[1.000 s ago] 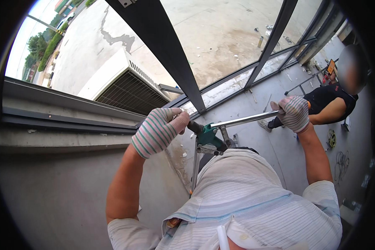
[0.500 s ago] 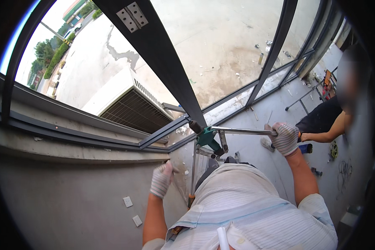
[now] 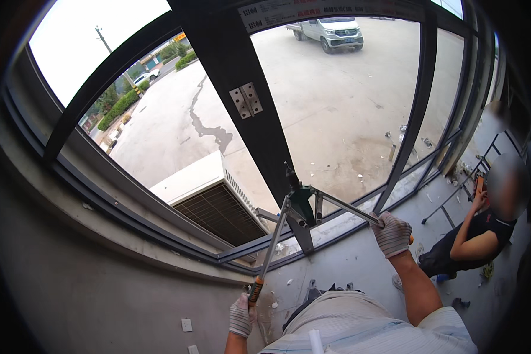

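Note:
A long-armed hand riveter with a green head stands nose-up in front of the dark metal post, its arms spread in a wide V. A thin pin shows at its nose. My right hand, in a striped glove, is wrapped round the right arm near its end, where an orange tip sticks out. My left hand, gloved alike, is closed at the lower end of the left arm's orange and green grip. Whether the nose touches the post, I cannot tell. A metal hinge is fixed on the post above.
Dark window frames surround the post. An air-conditioner outdoor unit sits beyond the low wall at left. A co-worker at right holds an orange device, near a metal stand. A white truck is outside.
The view has tipped up. My left hand, off the tool before, has gone to the left arm's grip. The riveter has been raised in front of the post, its arms wide apart.

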Demonstrator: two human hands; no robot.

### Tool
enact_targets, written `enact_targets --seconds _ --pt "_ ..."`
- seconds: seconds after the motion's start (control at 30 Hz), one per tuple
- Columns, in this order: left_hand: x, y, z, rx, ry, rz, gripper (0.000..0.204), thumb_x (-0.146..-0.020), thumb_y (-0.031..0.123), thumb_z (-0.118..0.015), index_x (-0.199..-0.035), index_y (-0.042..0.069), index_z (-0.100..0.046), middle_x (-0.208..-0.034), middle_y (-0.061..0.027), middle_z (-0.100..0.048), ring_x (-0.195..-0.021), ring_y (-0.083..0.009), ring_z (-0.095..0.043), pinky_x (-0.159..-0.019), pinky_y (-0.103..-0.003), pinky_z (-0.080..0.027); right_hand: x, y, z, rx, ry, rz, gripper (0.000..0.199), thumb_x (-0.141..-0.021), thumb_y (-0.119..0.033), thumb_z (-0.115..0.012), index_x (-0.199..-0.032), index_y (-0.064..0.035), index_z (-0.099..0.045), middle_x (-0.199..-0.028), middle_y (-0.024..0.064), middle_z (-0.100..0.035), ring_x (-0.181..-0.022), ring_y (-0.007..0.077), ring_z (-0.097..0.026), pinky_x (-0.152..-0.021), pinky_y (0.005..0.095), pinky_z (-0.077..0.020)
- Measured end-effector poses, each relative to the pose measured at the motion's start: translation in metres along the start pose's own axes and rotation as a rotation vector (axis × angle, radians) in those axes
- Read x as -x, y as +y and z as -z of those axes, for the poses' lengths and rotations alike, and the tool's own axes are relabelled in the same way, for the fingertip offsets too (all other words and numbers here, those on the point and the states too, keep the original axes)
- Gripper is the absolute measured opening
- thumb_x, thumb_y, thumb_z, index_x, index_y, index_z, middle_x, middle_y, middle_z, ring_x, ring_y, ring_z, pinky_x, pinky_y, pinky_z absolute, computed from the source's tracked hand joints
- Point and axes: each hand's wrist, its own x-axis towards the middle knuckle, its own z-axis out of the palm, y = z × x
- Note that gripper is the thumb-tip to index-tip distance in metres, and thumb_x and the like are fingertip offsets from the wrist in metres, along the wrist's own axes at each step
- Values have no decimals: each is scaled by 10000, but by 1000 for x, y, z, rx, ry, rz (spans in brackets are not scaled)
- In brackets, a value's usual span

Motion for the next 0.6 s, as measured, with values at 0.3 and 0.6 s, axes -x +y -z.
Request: enact_targets --seconds 0.3,0.6 --pt "-59 63 -1 52 316 -432 575 -1003 650 -529 -716 155 -467 -526 65 -354 -402 -61 -344 -391 -244 -238 -78 -68 21 -177 -207 -51 424 -928 -512 -691 -844 -99 -653 -700 152 -678 -734 393 -690 -700 471 -545" --pt "-48 147 -34 126 418 -637 481 -1003 603 -581 -783 185 -491 -711 90 -368 -605 -2 -349 -497 -174 -273 -123 -95 43 -278 -167 28 551 -995 -601 -547 -862 -76 -648 -684 122 -642 -695 353 -670 -684 431 -529"
